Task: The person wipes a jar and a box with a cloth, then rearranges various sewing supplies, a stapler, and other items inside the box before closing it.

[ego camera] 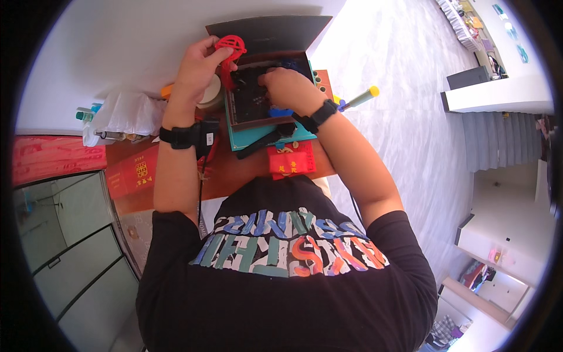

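Note:
My left hand (204,59) pinches a round red openwork ornament (232,44) with a red tassel, held above the left edge of an open dark box (248,105). The tassel hangs down by the box's inner left wall. My right hand (288,86) is inside the box, fingers bent down towards small dark items; whether it grips one I cannot tell. A blue object (281,112) lies in the box below that hand. The box's lid (272,33) stands raised at the back, and a teal box (239,140) lies under it.
A black-strapped watch (268,140) and red packets (292,163) lie in front of the boxes. Left are a red paper bag (134,171), a white plastic bag (132,112) and a roll of tape (211,94). A yellow-capped tube (363,97) juts out at the table's right.

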The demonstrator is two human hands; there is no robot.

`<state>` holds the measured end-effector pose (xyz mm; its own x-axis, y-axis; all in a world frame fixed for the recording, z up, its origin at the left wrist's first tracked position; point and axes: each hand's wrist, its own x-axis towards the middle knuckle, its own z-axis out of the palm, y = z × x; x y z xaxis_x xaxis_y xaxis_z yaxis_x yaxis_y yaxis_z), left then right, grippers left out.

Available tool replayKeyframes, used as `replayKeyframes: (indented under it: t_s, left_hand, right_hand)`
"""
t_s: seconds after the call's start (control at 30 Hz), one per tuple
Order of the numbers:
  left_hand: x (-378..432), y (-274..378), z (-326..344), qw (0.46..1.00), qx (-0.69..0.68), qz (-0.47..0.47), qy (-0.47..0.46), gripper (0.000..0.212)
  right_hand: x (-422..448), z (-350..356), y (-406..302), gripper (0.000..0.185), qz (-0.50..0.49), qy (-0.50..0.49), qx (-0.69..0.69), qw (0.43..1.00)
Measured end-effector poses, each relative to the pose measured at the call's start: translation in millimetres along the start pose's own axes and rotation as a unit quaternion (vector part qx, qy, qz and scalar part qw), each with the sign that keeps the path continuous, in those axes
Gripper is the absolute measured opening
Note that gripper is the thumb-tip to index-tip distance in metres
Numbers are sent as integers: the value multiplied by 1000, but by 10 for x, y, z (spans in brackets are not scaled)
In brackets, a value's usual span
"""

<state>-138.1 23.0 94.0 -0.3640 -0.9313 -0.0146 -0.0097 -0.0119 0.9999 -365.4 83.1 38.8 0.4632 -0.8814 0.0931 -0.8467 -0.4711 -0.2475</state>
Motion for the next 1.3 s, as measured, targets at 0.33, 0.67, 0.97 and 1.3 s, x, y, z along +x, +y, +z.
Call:
replayKeyframes:
  t_s: [0.33, 0.67, 0.97, 1.3]
  left_hand:
    - [-241, 7, -169, 998, -47, -48, 15, 15]
    - [-278, 104, 3, 996, -76, 5, 36, 17]
    - [-243, 83, -54, 996, -64, 39, 45, 17]
    - [-216, 21, -5, 996, -64, 41, 43, 19]
  right_hand:
    - [283, 150, 51, 33, -26, -125, -33, 991]
    - [583, 365, 98, 22, -48, -119, -12, 992]
    - [800, 225, 37, 22, -13, 61, 205, 977]
    - [699, 320, -44, 40, -23, -124, 251, 960]
